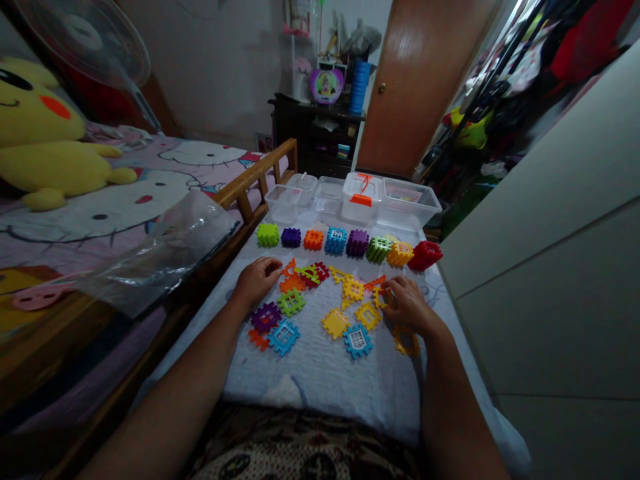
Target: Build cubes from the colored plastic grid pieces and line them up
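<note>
My left hand (259,281) rests at the left of the cloth, its fingers curled together beside an orange piece (293,281); whether it holds anything is hidden. At the right, my right hand (406,301) has its fingers on a yellow frame piece (381,298). Loose interlocking plastic pieces lie between and below the hands: a green one (291,302), a purple one (266,317), a blue one (284,337), a yellow panel (335,323) and a blue window piece (358,341). Behind them stands a row of stacks sorted by colour, from lime green (268,235) to red (425,256).
Clear plastic boxes (410,205) stand along the far edge of the cloth-covered table (320,383). A wooden bed rail (255,179) runs along the left, with a plastic bag (170,250) beside it. A white cabinet (560,267) borders the right side.
</note>
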`<state>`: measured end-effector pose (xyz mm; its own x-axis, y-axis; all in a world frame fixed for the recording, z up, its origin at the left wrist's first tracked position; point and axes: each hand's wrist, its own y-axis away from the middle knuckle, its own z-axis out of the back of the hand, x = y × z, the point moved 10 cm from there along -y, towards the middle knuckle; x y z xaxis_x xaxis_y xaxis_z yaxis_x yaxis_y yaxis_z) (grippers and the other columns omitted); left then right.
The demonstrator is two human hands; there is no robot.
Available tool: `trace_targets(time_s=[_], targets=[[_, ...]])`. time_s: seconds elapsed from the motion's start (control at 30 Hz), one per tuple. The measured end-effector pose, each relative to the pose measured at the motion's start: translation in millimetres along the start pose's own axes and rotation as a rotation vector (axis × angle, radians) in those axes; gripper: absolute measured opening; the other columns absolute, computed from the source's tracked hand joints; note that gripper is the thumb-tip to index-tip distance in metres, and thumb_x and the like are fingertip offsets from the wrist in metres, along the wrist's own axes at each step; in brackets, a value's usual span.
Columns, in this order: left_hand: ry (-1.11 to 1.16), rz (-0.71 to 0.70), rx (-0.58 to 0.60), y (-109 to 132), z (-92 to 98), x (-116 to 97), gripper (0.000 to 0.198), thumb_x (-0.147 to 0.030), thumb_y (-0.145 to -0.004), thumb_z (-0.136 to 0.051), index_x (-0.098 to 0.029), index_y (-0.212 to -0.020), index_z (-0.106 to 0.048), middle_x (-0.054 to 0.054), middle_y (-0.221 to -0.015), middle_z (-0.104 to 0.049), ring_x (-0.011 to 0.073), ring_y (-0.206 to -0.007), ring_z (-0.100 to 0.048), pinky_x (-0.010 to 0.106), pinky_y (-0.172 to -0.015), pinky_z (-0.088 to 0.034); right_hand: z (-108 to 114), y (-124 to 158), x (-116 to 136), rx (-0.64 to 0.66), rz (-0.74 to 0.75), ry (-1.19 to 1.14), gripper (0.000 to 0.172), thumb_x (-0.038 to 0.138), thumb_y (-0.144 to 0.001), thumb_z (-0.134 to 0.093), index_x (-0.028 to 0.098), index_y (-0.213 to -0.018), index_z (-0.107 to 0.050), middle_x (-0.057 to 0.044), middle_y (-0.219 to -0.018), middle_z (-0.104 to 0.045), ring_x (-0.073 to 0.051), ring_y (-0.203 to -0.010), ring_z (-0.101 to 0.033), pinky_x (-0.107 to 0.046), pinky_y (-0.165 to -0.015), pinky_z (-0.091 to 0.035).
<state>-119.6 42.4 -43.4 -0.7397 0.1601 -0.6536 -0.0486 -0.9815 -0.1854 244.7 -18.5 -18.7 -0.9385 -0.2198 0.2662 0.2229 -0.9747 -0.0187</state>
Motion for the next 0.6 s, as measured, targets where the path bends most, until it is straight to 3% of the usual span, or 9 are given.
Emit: trace_targets(time_s=[0.2, 0.4, 0.6], targets=[[0.013, 0.022, -0.006, 1.0, 2.9, -3.8, 0.027, -0.038, -0.077, -0.055, -0.021, -0.092, -0.068, 0.006, -0.096, -0.07, 0.0212, -0.083, -0.063, 0.033, -0.082, -0.051, 16.5, -9.7, 28.4, -0.172, 0.138, -0.229, 0.041, 0.029, -0.078, -0.063, 0.022, -0.118, -0.059, -0.009, -0.114, -0.058, -0.027, -0.11, -0.053, -0.043, -0.098, -0.042], [0.02, 0.02, -0.008, 0.4, 2.1, -1.8, 0.027, -0.037, -0.077, -0.055, -0.02, -0.094, -0.069, 0.006, -0.097, -0.07, 0.0212, -0.083, -0.063, 0.034, -0.082, -0.052, -6.8, -26.9, 54.8, -0.12, 0.092, -0.075, 0.04, 0.033, -0.076, -0.068, 0.021, -0.114, -0.064, -0.01, -0.109, -0.062, -0.028, -0.102, -0.052, -0.041, -0.089, -0.039], [0.024, 0.016, -0.004, 0.8, 2.3, -3.1, 0.026, -0.036, -0.077, -0.055, -0.021, -0.093, -0.069, 0.005, -0.096, -0.069, 0.0212, -0.084, -0.063, 0.033, -0.082, -0.051, -17.1, -29.0, 56.1, -0.044, 0.061, 0.012, 0.039, 0.034, -0.077, -0.068, 0.022, -0.113, -0.066, -0.01, -0.106, -0.062, -0.028, -0.098, -0.049, -0.038, -0.085, -0.036]])
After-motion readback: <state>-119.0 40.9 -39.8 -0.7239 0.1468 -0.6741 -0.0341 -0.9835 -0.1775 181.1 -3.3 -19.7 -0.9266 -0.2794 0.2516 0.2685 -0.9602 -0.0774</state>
